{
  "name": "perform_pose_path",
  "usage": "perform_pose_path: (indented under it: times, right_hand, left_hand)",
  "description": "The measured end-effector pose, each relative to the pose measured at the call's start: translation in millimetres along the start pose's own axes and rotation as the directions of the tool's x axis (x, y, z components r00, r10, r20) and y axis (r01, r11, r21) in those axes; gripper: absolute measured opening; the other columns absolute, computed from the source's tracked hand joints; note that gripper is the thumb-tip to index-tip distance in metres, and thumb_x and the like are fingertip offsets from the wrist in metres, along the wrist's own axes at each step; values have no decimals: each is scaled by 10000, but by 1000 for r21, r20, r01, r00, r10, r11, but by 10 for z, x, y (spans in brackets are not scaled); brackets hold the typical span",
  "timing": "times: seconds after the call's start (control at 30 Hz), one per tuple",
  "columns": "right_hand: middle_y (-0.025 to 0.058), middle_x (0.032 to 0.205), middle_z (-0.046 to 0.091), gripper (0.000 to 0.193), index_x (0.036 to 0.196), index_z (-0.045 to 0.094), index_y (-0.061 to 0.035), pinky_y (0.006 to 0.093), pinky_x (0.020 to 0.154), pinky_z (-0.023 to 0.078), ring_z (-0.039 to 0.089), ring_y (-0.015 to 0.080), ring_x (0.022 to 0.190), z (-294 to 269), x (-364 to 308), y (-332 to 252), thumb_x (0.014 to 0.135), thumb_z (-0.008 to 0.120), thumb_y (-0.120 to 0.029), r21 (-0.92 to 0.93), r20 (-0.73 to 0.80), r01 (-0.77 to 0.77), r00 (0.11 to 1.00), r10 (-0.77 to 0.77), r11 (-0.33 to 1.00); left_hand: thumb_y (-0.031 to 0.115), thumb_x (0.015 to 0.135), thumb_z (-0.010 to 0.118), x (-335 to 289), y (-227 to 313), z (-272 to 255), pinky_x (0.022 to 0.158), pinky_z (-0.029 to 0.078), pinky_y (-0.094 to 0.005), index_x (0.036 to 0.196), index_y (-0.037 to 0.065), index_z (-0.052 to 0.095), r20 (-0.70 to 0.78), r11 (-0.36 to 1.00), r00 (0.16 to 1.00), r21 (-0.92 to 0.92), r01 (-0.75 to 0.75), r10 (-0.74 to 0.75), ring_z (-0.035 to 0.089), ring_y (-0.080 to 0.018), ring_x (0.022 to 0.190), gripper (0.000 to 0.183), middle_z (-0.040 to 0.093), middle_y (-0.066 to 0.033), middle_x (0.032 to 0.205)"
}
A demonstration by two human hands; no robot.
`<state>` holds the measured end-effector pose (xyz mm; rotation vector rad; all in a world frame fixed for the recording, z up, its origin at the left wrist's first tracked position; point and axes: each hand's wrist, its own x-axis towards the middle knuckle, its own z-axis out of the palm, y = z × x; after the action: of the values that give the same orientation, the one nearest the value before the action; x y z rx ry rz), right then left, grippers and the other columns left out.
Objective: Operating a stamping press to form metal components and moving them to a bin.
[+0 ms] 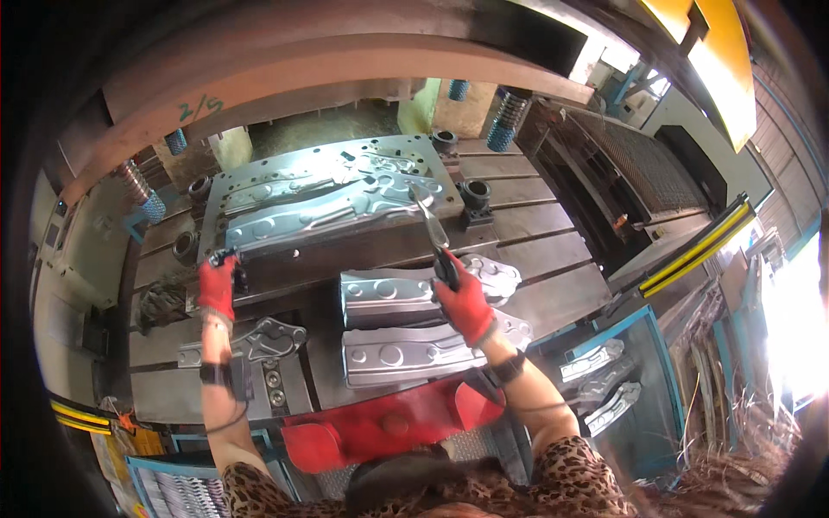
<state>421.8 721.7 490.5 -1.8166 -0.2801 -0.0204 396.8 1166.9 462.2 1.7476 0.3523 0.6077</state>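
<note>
So I'm standing here watching someone in red gloves at a big press. Right hand (467, 304) is wrapped around the black grip of a long metal-tipped tool (436, 231), pointing toward the far side. The tip is at the right end of a shiny stamped panel (298, 216), though I honestly can't tell if it's biting on the metal or just over it. That panel lies along the near part of a pale die (413, 147) on the far side of the slotted press bed (553, 256).

Left hand (217, 289) is closed around a small dark tool (240, 274), just off the panel's left end. Too small to make out much more there.

Nearer in, two more silvery panels lie one behind the other around the middle, a far one (389, 289) partly behind the right hand and a near one (393, 354). Another grey part (272, 339) is over on the left, partly behind the left forearm. Right at the near edge there's a chunky red piece (363, 436), and off to the right a blue-framed bin (661, 345) has several similar parts (596, 358) in it.
</note>
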Motion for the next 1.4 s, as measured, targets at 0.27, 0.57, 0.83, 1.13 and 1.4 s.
perform_pose_path:
  times: [0.27, 0.57, 0.83, 1.13, 1.4]
  right_hand:
    - [263, 903, 594, 521, 1254, 432, -54, 426, 750, 456, 560, 419, 875, 617, 943, 86, 757, 534, -171, -348, -67, 79, 992, -108, 934]
    - [286, 1004, 570, 416, 1150, 499, -36, 421, 859, 419, 515, 424, 997, 436, 1268, -127, 755, 495, -166, -451, 120, 15, 992, 44, 892]
    - [260, 1036, 586, 430, 1213, 443, -6, 420, 869, 434, 543, 393, 1019, 573, 1251, -268, 805, 437, -140, -745, 100, 3, 989, 107, 667]
    - [197, 969, 589, 553, 1317, 341, -114, 474, 729, 469, 594, 365, 873, -39, 346, -22, 793, 509, -160, -834, 117, 172, 984, -137, 524]
    - [200, 1010, 608, 638, 1323, 346, -2, 339, 792, 453, 590, 246, 885, -1731, -1888, 1399, 732, 576, -69, 21, -467, -326, 833, 298, 945]
  left_hand:
    - [156, 783, 650, 927, -51, 172, 660, 446, -275, 923, -7, 649, -61, 999, 998, -45, -27, 24, 557, -126, 694, 215, 657, -41, 820]
    - [144, 823, 614, 360, -86, 119, 692, 445, -244, 1018, 13, 629, -123, 986, 990, -142, -91, 74, 578, -92, 789, 235, 651, -24, 907]
    - [117, 827, 614, -718, -507, -469, 629, 490, -240, 1080, 3, 591, -251, 969, 963, -246, 39, -103, 582, -103, 763, 278, 630, -41, 950]
    - [116, 790, 629, -1856, -645, -980, 715, 453, -278, 1093, 50, 568, -488, 943, 822, -286, 168, -294, 554, -147, 818, 316, 608, -32, 1004]
    - [202, 766, 653, -3767, -1583, -1111, 824, 435, -348, 1126, 52, 544, -144, 638, 623, -216, 739, -769, 545, -193, 916, 405, 587, -62, 1025]
